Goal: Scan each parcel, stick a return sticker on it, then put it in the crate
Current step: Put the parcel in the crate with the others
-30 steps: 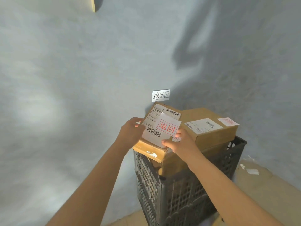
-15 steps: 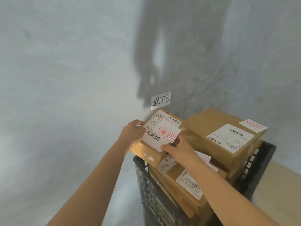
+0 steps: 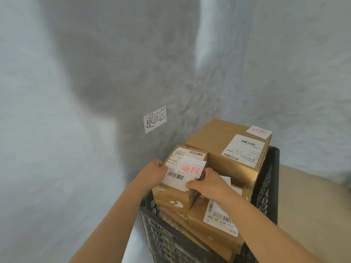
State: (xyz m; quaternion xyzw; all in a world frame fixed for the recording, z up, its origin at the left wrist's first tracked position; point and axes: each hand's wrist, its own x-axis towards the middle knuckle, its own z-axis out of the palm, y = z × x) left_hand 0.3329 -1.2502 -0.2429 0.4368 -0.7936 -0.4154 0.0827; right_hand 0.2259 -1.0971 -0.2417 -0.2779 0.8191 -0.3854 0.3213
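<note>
Head view: left hand (image 3: 154, 172) and right hand (image 3: 207, 184) clamp parcel (image 3: 175, 196) sides, easing stickered box into crate (image 3: 266, 186) at 5 o'clock

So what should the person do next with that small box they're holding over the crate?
Probably lower the small box onto the parcels below and let go. Both the left hand and right hand grip it, its red return sticker is already on, and it sits over the full black crate.
</note>
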